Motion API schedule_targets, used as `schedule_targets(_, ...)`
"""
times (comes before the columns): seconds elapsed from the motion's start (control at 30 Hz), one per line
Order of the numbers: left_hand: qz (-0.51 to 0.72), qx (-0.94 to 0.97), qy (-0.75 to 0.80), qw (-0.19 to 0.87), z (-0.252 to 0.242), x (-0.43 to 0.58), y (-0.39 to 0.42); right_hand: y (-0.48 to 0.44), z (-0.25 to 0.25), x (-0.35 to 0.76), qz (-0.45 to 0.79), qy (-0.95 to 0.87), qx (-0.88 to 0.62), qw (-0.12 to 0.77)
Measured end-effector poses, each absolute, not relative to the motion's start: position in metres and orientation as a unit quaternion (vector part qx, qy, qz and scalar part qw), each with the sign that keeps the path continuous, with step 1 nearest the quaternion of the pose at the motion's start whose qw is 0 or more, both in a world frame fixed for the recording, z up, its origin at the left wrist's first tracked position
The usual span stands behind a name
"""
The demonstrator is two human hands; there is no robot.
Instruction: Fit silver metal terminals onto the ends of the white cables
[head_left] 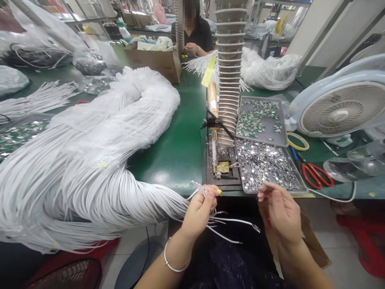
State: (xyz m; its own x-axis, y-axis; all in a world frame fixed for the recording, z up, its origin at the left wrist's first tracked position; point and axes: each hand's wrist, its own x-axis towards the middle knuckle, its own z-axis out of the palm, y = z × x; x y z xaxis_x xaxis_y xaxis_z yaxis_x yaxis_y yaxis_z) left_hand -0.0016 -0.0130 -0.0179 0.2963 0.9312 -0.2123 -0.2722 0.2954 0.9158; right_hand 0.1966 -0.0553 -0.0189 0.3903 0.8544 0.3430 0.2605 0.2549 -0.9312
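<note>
A loose spray of thin white cables lies at the far left on the green table, behind a grey tray of small green and silver pieces. In front and to the right of it sprawls a large, thick bundle of slender white cables, spread over the table and hanging past its front edge. Its upper part bends round in a loop and looks hazy under crumpled clear plastic film; lower down, the strands show bare, smooth and pale, running side by side in long curves. A small yellow scrap sits on them. Rightward the bundle narrows toward the left hand, whose thumb and fingers are clamped on some cable ends. Beyond this hand, a few ends poke out separately: one carries a small silvery metal connector, while another, lower down, tapers to a thin tip. Behind stands a soldering iron with a wooden handle, beside a ribbed hose. Farther right, a shallow grey tray of small silver metal pieces lies near the right hand, which is well apart from the left, fingers curled; whether its fingertips pinch anything, I cannot tell.
</note>
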Motion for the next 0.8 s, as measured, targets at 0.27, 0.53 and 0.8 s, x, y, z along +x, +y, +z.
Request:
schedule_targets(0.27,0.49,0.32,0.364,0.725,-0.014,0.0,-0.002,-0.009,-0.017,0.23,-0.031,-0.646,-0.673,0.359)
schedule_targets(0.53,0.517,0.238,0.301,0.765,-0.023,0.001,0.012,0.004,-0.02,0.228,0.025,-0.634,-0.751,0.184)
schedule_targets(0.8,0.513,0.22,0.294,0.776,-0.029,0.001,0.014,-0.001,-0.02,0.23,0.086,-0.608,-0.759,0.216)
